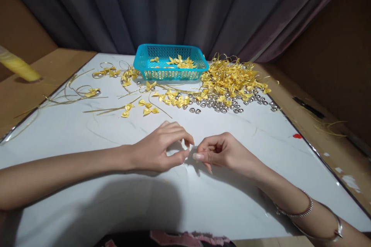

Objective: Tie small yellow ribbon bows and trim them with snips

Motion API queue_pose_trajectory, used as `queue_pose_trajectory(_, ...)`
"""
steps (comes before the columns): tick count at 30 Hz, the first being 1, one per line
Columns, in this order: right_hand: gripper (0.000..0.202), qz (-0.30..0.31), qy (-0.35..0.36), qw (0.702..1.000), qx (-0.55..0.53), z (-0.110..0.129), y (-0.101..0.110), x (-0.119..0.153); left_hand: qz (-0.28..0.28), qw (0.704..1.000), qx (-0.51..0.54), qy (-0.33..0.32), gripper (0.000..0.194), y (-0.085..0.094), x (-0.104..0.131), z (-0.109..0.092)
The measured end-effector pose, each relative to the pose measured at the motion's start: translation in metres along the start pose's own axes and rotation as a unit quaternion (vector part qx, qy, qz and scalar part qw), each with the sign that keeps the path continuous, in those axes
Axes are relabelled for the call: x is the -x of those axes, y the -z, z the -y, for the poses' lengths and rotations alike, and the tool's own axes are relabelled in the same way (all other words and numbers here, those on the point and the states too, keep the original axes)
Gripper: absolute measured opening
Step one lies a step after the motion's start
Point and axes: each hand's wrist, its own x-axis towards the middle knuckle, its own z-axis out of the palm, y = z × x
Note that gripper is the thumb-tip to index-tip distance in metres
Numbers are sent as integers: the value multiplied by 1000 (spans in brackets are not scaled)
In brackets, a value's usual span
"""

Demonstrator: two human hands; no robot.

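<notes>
My left hand hovers over the front middle of the white table, thumb and index finger curved toward each other. A small whitish bit shows near those fingertips, too indistinct to name. Just to the right, my right hand has its thumb pressed against bent fingers; whatever may lie in that pinch is hidden. The two sets of fingertips almost meet. Beyond my hands lie yellow ribbon bows, gold cords and small silver beads or bells.
A turquoise basket with some yellow bows stands at the back. Right of it is a heap of yellow bows with gold loops. A yellow roll stands at far left. A black tool and a red scrap lie at right.
</notes>
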Motion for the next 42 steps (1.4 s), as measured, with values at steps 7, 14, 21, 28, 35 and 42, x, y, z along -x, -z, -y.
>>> queue_pose_trajectory(7,36,-2,-11,1000,-14,-1,1,-1,14,995,-101,-18,20,11,-2,-10)
queue_pose_trajectory(14,31,16,-23,999,-39,-1,1,-2,16,981,-173,-91,15,12,-1,-17)
queue_pose_trajectory(21,28,34,-20,998,-56,-3,2,-1,9,974,-190,-124,16,9,1,-16)
queue_pose_trajectory(28,28,34,-30,997,-62,0,0,-2,3,973,-188,-133,14,7,1,-16)
queue_pose_trajectory(35,30,34,-29,997,-65,-1,0,-2,-12,972,-189,-141,15,5,0,-16)
queue_pose_trajectory(42,28,36,-31,996,-73,-1,0,-1,-16,976,-168,-139,15,5,-1,-16)
